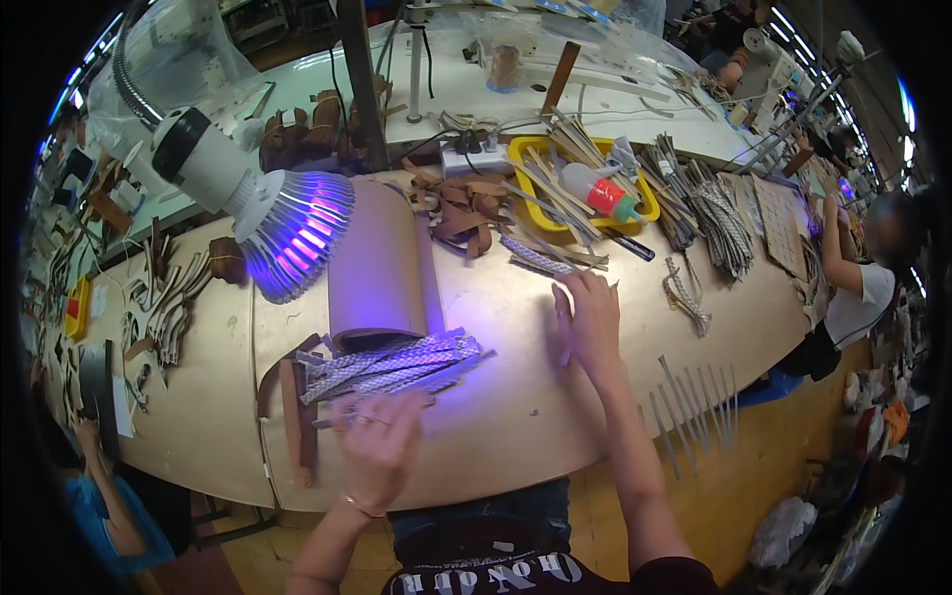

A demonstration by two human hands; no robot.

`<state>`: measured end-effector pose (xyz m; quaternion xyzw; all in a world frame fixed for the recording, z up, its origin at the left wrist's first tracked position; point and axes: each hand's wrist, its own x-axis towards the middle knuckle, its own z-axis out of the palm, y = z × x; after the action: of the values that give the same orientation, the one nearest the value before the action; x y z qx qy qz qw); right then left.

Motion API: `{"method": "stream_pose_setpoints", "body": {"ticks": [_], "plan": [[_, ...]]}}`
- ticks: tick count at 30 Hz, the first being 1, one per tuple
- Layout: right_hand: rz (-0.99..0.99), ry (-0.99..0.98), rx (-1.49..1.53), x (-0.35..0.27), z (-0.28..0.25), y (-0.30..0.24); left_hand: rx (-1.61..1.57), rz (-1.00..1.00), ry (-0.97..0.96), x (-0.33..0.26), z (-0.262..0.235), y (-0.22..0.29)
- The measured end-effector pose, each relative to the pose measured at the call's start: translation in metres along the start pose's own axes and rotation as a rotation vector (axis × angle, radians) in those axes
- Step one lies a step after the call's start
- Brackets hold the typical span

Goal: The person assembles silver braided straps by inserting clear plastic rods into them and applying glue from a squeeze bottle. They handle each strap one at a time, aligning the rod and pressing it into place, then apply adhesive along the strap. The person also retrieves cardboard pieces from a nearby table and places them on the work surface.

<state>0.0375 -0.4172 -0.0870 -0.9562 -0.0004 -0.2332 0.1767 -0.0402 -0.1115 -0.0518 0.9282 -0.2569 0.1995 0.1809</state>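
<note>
My left hand (382, 441), smeared by motion, is at the near edge of a pile of grey-white braided straps (392, 365); its fingers look bent, but I cannot tell whether they grip anything. The pile lies under the lit lamp (297, 233), at the near end of a tan cylinder (375, 263). Farther right, my right hand (593, 322) reaches over the table with its thumb apart from its fingers. Its fingertips are at the near end of a single braided strap (535, 256), perhaps touching it.
Behind my right hand, a yellow tray (652, 210) holds strips and a red-labelled bottle (602, 195). Brown strips (466, 213), a black marker (631, 246) and braided bundles (722, 223) lie around it. Grey strips (684, 416) hang off the near right edge. Other people work at both sides.
</note>
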Motion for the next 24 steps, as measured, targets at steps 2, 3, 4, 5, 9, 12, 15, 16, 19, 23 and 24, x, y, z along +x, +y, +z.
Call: {"method": "stream_pose_setpoints", "body": {"ticks": [2,3,4,5,9,12,15,16,19,23,24], "plan": [[0.007,-0.044,-0.105,0.026,0.018,0.01,0.067,-0.096,0.085,0.008,-0.007,-0.012],[0.004,-0.077,-0.172,0.032,0.024,0.014,0.08,-0.127,0.121,0.009,-0.009,-0.014],[0.013,-0.114,-0.239,0.036,0.029,0.017,0.096,-0.189,0.12,0.01,-0.009,-0.014],[0.048,-0.155,-0.253,0.038,0.033,0.019,0.063,-0.154,0.146,0.009,-0.005,-0.011],[-0.011,-0.028,-0.197,0.036,0.03,0.02,-0.116,-0.119,0.045,-0.01,0.013,0.026],[-0.071,0.133,-0.197,0.024,0.013,0.011,-0.271,-0.05,-0.02,-0.022,0.025,0.051],[-0.109,0.242,-0.215,-0.011,-0.012,-0.007,-0.387,0.037,-0.136,-0.026,0.033,0.068],[-0.112,0.202,-0.228,-0.029,-0.02,-0.013,-0.426,0.068,-0.194,-0.026,0.035,0.072],[-0.096,-0.073,-0.26,-0.089,-0.042,-0.029,-0.399,0.094,-0.418,-0.025,0.049,0.081],[0.041,-0.247,-0.158,-0.145,-0.042,-0.052,-0.393,0.091,-0.555,-0.022,0.076,0.086],[0.073,-0.262,-0.181,-0.153,-0.043,-0.056,-0.378,0.061,-0.584,-0.021,0.082,0.087]]}}
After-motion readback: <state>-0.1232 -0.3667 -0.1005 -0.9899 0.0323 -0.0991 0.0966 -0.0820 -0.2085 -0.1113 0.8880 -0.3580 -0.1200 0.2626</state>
